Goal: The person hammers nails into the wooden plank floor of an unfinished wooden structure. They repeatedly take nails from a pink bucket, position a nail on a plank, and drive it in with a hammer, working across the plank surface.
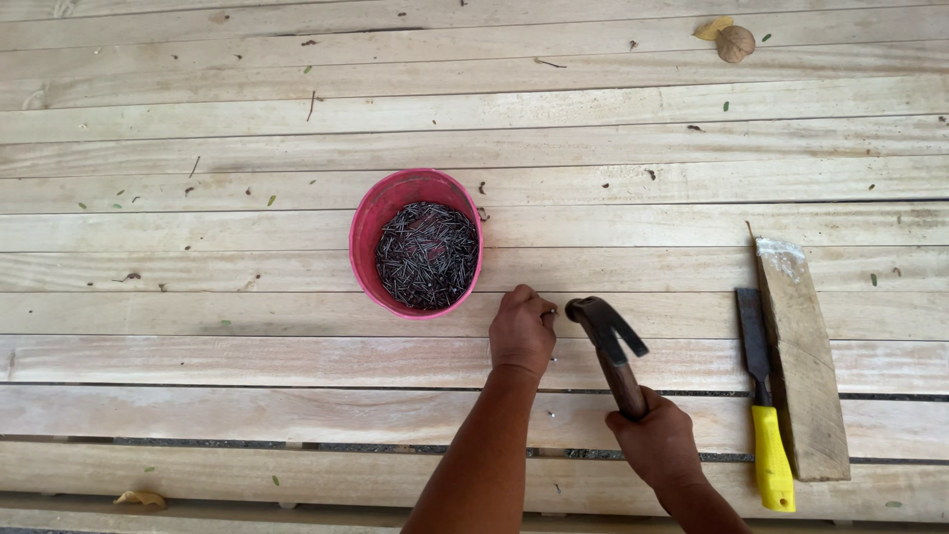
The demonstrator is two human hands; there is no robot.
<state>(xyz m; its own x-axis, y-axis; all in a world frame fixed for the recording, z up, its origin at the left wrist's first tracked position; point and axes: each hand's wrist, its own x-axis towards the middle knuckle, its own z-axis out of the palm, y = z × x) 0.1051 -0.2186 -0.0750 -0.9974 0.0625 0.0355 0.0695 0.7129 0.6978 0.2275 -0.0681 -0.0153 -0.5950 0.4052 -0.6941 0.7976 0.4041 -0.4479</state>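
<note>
Gripping a wooden-handled claw hammer (608, 346), the right hand (657, 443) is closed. The left hand (521, 331) pinches a small nail on pale planks (198, 257), beside a round pink tub (368, 232) of dark nails.

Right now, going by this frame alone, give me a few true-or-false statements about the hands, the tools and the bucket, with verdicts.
1. The right hand grips a claw hammer by its handle. True.
2. The pink bucket holds water. False: it holds dark nails.
3. The left hand rests on the plank floor beside the hammer head. True.
4. The yellow-handled chisel lies left of the bucket. False: it lies at the right, against a loose wooden block.
5. The left hand is inside the bucket. False: it is outside, just below the rim.
</note>
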